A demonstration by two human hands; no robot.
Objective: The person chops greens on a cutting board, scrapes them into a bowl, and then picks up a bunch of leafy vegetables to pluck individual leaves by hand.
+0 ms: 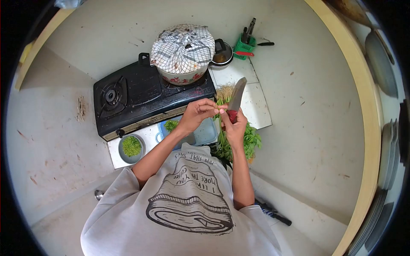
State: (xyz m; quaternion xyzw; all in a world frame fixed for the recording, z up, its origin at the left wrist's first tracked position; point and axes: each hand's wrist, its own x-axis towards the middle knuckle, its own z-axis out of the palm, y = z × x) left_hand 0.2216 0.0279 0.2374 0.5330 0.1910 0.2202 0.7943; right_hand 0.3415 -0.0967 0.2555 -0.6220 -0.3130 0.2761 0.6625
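My right hand (235,130) is closed round the red handle of a knife (238,94), its broad blade pointing up and away. My left hand (197,114) is pinched, its fingertips meeting those of the right hand. A small pale piece seems to sit between the fingertips, too small to name. Beneath and beside the right hand lies a bunch of leafy greens (252,140), its stringy roots (225,91) towards the stove. Below my left hand is a blue tray (208,130) with some cut greens (171,125) on it.
A black gas stove (141,85) bears a flowered pot (181,78) wrapped in a checked cloth (183,47). Behind stand a small lidded pan (222,55) and a green basket (245,45) of utensils. A grey bowl (141,156) of chopped greens (131,146) is at left.
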